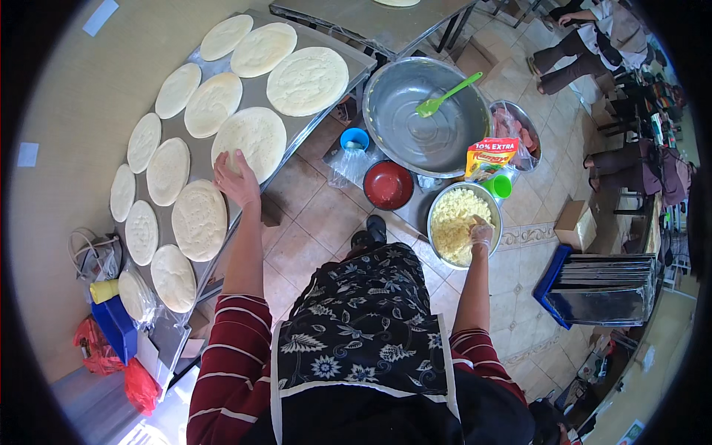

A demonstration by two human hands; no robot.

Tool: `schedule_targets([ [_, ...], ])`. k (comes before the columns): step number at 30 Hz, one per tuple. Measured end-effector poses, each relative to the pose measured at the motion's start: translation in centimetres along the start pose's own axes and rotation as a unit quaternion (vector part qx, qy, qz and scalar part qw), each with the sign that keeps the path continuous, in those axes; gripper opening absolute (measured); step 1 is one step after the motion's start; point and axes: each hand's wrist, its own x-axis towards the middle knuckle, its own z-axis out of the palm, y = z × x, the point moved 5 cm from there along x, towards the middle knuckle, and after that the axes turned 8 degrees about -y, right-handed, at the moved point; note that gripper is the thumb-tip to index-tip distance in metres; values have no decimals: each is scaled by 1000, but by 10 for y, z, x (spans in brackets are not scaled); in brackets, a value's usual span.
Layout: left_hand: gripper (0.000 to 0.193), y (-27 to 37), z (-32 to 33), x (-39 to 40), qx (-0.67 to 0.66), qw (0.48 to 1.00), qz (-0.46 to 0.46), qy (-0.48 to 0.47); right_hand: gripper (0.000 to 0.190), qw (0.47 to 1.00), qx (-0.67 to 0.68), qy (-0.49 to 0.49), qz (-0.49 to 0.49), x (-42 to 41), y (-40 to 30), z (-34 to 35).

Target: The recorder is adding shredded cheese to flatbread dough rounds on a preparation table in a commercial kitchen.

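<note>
My left hand point(238, 179) rests with its fingers spread on the lower left edge of a flat round dough base point(253, 139). Several more such bases lie in rows on the metal table point(311, 130) at the left. In a clear plastic glove, my right hand point(480, 232) dips its fingers into a pale yellow crumbly food, perhaps grated cheese point(457, 214), in a steel bowl point(499, 239). Whether its fingers have closed on any of it is hidden. A large metal basin point(389, 119) behind holds a green spatula point(445, 97).
A red bowl point(388, 184), a blue cup point(354, 139), a green cup point(499, 187), a printed packet point(489, 154) and a bowl of pink sliced food point(523, 136) surround the basin. Stacked metal trays point(606, 289) stand at right. People point(578, 50) stand at upper right.
</note>
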Motion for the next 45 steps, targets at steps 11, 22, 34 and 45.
schedule_targets([
  [11,48,-4,0,-1,-9,1000,-20,0,37,882,-441,114,-123,-50,-90,39],
  [22,50,-7,2,0,-14,1000,-23,-7,36,916,-388,81,-70,-33,-55,33],
  [34,51,-6,3,1,-7,999,-28,-16,28,927,-352,-22,-127,-31,-59,40],
  [45,50,-7,4,1,-5,1000,-22,-3,16,903,-414,66,-100,-20,-38,24],
])
